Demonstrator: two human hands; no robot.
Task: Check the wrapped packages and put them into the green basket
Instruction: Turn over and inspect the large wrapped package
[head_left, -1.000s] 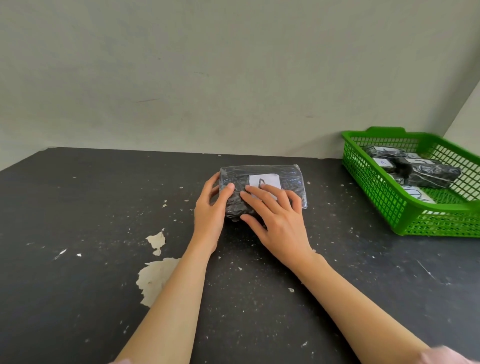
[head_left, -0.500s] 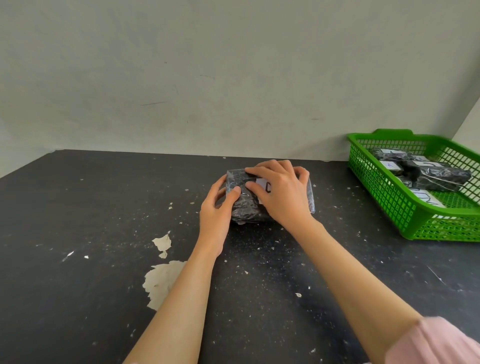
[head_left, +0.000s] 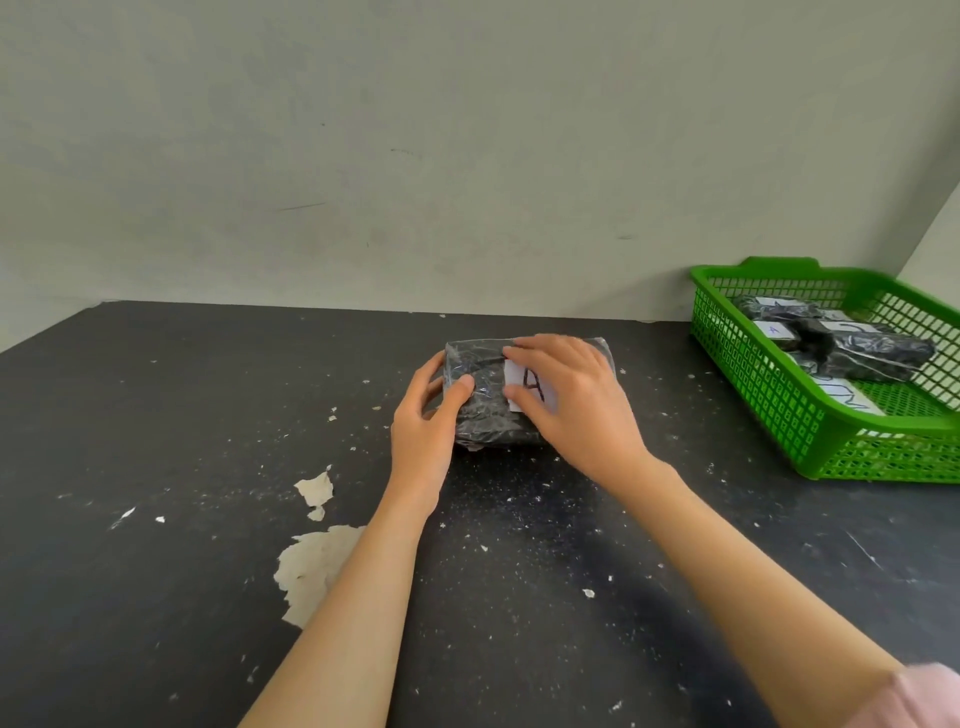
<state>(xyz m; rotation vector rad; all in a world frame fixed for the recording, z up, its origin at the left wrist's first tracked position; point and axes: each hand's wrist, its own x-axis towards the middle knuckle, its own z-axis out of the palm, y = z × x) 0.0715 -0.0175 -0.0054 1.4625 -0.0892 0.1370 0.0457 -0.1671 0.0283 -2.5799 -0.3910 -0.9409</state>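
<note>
Right hand (head_left: 571, 400) slid across package (head_left: 478, 410) top, label (head_left: 525, 387) partly uncovered

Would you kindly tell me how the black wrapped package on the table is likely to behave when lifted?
The wrapped package looks glossy and crinkled, so it may be slippery. Flat and blocky, it should not roll. It shows no sag under the left hand and right hand, so probably firm.
</note>
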